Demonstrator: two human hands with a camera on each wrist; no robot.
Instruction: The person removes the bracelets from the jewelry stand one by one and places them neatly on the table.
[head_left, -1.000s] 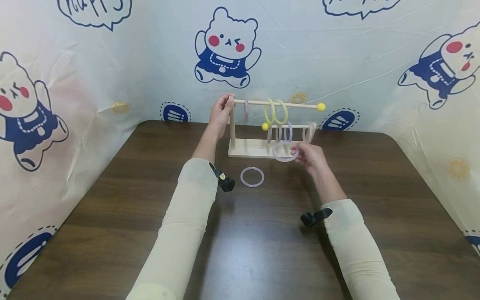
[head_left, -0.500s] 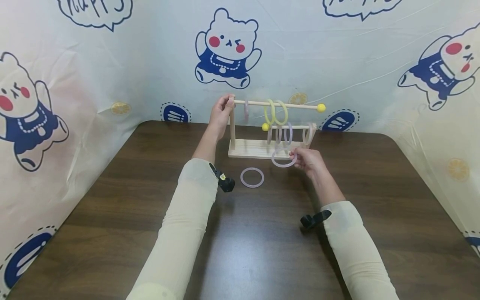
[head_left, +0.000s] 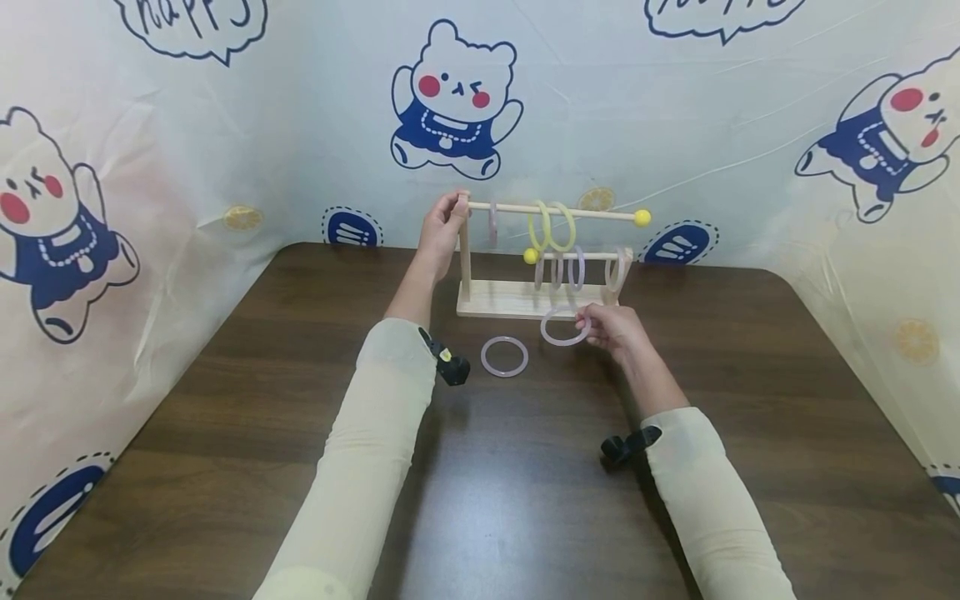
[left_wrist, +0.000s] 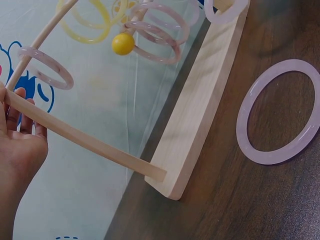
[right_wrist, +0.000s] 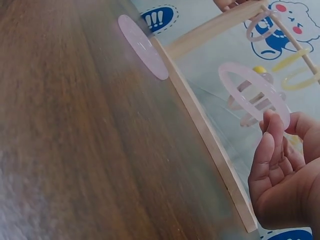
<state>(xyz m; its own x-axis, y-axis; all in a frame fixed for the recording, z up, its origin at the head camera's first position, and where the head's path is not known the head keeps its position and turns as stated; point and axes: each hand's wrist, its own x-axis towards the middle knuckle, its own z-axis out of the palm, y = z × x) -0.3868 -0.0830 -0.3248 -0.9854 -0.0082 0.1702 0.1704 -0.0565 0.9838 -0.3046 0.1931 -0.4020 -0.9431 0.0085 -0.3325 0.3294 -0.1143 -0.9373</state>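
Observation:
A wooden bangle rack [head_left: 491, 300] stands at the table's far side, its two dowels at different heights. My left hand [head_left: 440, 232] grips the top of its left post, where the upper dowel starts. My right hand [head_left: 617, 327] pinches a pale lilac bangle [head_left: 562, 343] between thumb and fingers, in front of the base; the right wrist view shows this bangle [right_wrist: 236, 67] tilted. Another lilac bangle [left_wrist: 242, 120] lies flat on the table, nearer the person. Two yellow bangles [head_left: 573, 227] and one pinkish bangle [head_left: 492, 225] hang on the upper dowel. Several lilac and pinkish bangles [head_left: 581, 268] hang on the lower one.
Yellow balls cap the dowels: the upper ball [head_left: 642, 218] points right, the lower ball [head_left: 531, 256] left. Behind the dark wooden table [head_left: 480, 483] hangs a printed sheet [head_left: 315, 125] with bear drawings. Each wrist wears a black camera [head_left: 453, 367].
My right hand has drawn the lilac bangle slightly down and toward the person, away from the rack's base. The left hand stays on the post.

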